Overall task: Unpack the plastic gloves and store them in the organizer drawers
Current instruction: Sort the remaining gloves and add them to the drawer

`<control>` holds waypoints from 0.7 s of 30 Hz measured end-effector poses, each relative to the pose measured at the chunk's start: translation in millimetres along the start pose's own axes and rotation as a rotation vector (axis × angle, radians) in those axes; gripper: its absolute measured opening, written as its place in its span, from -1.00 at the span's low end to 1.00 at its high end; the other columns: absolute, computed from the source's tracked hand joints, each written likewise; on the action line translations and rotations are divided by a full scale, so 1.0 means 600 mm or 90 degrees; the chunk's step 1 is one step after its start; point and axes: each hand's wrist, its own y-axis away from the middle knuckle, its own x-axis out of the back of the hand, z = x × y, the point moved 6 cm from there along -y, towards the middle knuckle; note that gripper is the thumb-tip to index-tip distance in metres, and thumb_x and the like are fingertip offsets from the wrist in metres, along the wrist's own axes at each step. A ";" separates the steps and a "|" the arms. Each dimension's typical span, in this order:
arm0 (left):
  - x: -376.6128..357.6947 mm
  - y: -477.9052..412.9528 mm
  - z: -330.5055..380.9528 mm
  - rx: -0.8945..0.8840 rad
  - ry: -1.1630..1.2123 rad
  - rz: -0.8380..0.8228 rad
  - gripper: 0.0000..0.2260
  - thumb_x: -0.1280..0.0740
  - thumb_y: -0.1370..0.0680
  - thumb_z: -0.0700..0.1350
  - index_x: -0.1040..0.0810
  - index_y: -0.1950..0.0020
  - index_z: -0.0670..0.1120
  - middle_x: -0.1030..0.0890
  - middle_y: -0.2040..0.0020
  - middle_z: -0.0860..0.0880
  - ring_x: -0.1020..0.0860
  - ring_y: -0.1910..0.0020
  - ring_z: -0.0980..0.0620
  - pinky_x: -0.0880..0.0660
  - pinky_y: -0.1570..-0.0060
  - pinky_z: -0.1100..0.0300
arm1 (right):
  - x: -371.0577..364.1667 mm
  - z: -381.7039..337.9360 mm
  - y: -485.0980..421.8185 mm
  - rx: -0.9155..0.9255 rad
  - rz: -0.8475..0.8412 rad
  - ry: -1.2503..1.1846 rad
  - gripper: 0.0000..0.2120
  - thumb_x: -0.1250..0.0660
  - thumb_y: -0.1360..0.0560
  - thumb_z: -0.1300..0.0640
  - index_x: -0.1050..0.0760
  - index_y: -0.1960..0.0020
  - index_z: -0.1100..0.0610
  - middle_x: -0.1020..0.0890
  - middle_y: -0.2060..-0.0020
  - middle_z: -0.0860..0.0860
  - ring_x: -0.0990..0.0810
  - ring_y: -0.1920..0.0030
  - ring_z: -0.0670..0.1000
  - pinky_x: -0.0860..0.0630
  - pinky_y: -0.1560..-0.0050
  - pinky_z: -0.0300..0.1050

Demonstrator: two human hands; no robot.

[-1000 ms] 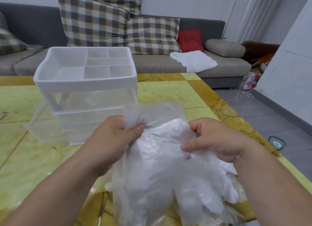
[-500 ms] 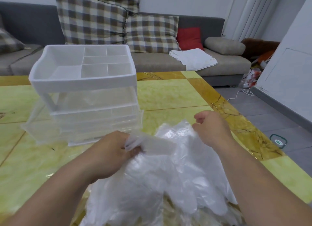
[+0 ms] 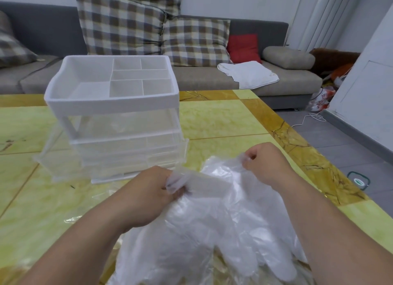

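A pile of clear plastic gloves (image 3: pixel 212 238) in thin plastic wrapping lies on the yellow table (image 3: pixel 221 123) in front of me. My left hand (image 3: pixel 148 195) pinches the wrapping's white top strip (image 3: pixel 204 184) at its left end. My right hand (image 3: pixel 265 163) is closed on a fold of clear plastic at the pile's far right edge. Behind the pile stands the white organizer (image 3: pixel 114 118), with a divided open tray on top and clear drawers (image 3: pixel 131 155) below; the lower drawers stick out slightly toward me.
A grey sofa (image 3: pixel 202 78) with checked cushions, a red cushion and a white cloth (image 3: pixel 248 74) runs behind the table. The table's right edge drops to a grey floor with a white cable (image 3: pixel 308 119) and a small green-rimmed object (image 3: pixel 359 180).
Both hands have lowered the bundle from in front of the organizer onto the table. My right hand shifted to the pile's far right edge, and the gloves have spread out.
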 end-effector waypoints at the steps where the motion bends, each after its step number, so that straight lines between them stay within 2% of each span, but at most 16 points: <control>1: 0.002 -0.001 -0.002 0.003 0.014 0.009 -0.77 -0.35 -0.60 -0.06 -0.59 0.26 0.00 -0.64 0.27 0.00 -0.48 0.32 0.14 -0.40 0.24 0.20 | 0.010 -0.002 0.002 0.006 0.008 -0.012 -0.89 -0.40 -0.50 0.22 -0.64 0.19 0.15 -0.50 0.44 0.01 -0.41 0.44 0.01 -0.31 0.40 -0.22; 3: 0.005 -0.001 -0.005 0.011 0.032 0.032 -0.80 -0.34 -0.61 -0.09 -0.61 0.21 -0.06 -0.66 0.23 -0.03 -0.52 0.28 0.10 -0.42 0.20 0.16 | 0.046 -0.011 0.006 0.030 0.052 -0.059 -0.88 -0.39 -0.50 0.22 -0.60 0.23 0.18 -0.48 0.46 -0.02 -0.39 0.42 0.01 -0.27 0.41 -0.20; 5: 0.007 0.001 -0.004 0.017 0.040 0.054 -0.79 -0.33 -0.61 -0.12 -0.62 0.21 -0.09 -0.66 0.25 -0.02 -0.53 0.28 0.08 -0.42 0.21 0.19 | 0.095 -0.026 0.018 0.056 0.116 -0.111 -0.88 -0.37 -0.46 0.27 -0.59 0.25 0.16 -0.55 0.43 -0.01 -0.42 0.39 0.01 -0.29 0.38 -0.16; 8: 0.004 0.003 0.000 0.042 0.108 0.077 -0.78 -0.33 -0.61 -0.14 -0.68 0.21 -0.03 -0.68 0.25 -0.05 -0.59 0.25 -0.01 -0.45 0.20 0.17 | 0.166 -0.050 0.053 0.104 0.215 -0.160 -0.87 -0.33 -0.44 0.31 -0.57 0.25 0.16 -0.62 0.37 0.05 -0.43 0.39 0.01 -0.33 0.34 -0.13; 11: -0.008 0.004 0.002 0.080 0.231 0.104 -0.75 -0.33 -0.60 -0.17 -0.69 0.23 0.00 -0.55 0.34 -0.07 -0.47 0.31 -0.02 -0.38 0.21 0.12 | 0.218 -0.068 0.094 0.163 0.271 -0.219 -0.89 -0.37 -0.48 0.27 -0.58 0.18 0.11 -0.62 0.38 0.00 -0.45 0.37 -0.03 -0.38 0.31 -0.13; 13: -0.021 0.003 0.003 0.099 0.297 0.116 -0.77 -0.33 -0.60 -0.19 -0.72 0.18 0.00 -0.63 0.26 -0.18 -0.53 0.26 -0.05 -0.45 0.21 0.09 | 0.242 -0.091 0.120 0.237 0.230 -0.292 -0.79 -0.37 -0.51 0.28 -0.60 0.20 0.01 -0.63 0.37 -0.08 -0.54 0.31 -0.02 -0.47 0.30 -0.13; 14: -0.028 0.002 0.004 0.107 0.321 0.119 -0.79 -0.33 -0.60 -0.20 -0.73 0.15 -0.03 -0.68 0.16 -0.26 -0.57 0.21 -0.09 -0.49 0.19 0.07 | 0.254 -0.102 0.130 0.281 0.191 -0.319 -0.74 -0.35 -0.53 0.32 -0.62 0.20 -0.02 -0.65 0.34 -0.10 -0.59 0.26 -0.02 -0.52 0.29 -0.16; 16: -0.036 0.000 0.003 0.119 0.357 0.126 -0.82 -0.33 -0.59 -0.22 -0.72 0.10 -0.11 -0.66 0.02 -0.33 -0.63 0.13 -0.16 -0.53 0.13 0.03 | 0.281 -0.115 0.144 0.325 0.145 -0.339 -0.66 -0.34 -0.53 0.34 -0.65 0.16 -0.10 -0.69 0.27 -0.16 -0.66 0.18 -0.15 -0.59 0.18 -0.28; 17: -0.039 -0.001 0.003 0.124 0.369 0.128 -0.83 -0.33 -0.59 -0.22 -0.72 0.09 -0.13 -0.66 0.00 -0.32 -0.65 0.08 -0.21 -0.54 0.09 0.00 | 0.292 -0.119 0.147 0.328 0.129 -0.347 -0.69 -0.35 -0.53 0.31 -0.66 0.11 -0.11 -0.69 0.23 -0.20 -0.67 0.15 -0.19 -0.60 0.12 -0.30; 19: -0.043 -0.004 0.002 0.131 0.390 0.129 -0.84 -0.33 -0.59 -0.22 -0.72 0.07 -0.13 -0.68 0.02 -0.29 -0.65 -0.03 -0.29 -0.56 0.01 -0.05 | 0.302 -0.126 0.150 0.323 0.078 -0.382 -0.84 -0.42 -0.42 0.14 -0.65 0.01 0.01 -0.70 0.19 -0.20 -0.68 0.10 -0.19 -0.61 0.04 -0.29; 20: -0.045 -0.004 0.002 0.136 0.404 0.124 -0.84 -0.33 -0.60 -0.22 -0.72 0.06 -0.15 -0.70 0.04 -0.26 -0.66 -0.03 -0.29 -0.57 0.00 -0.07 | 0.298 -0.128 0.150 0.317 0.052 -0.422 -0.79 -0.44 -0.34 0.09 -0.65 0.03 0.07 -0.71 0.20 -0.16 -0.69 0.12 -0.17 -0.62 0.06 -0.28; 21: -0.047 -0.003 0.002 0.141 0.418 0.119 -0.84 -0.33 -0.60 -0.24 -0.72 0.06 -0.17 -0.71 0.06 -0.23 -0.67 0.01 -0.26 -0.57 0.02 -0.04 | 0.286 -0.130 0.148 0.300 0.019 -0.483 -0.80 -0.43 -0.31 0.13 -0.66 0.07 0.10 -0.73 0.22 -0.11 -0.71 0.17 -0.14 -0.62 0.13 -0.28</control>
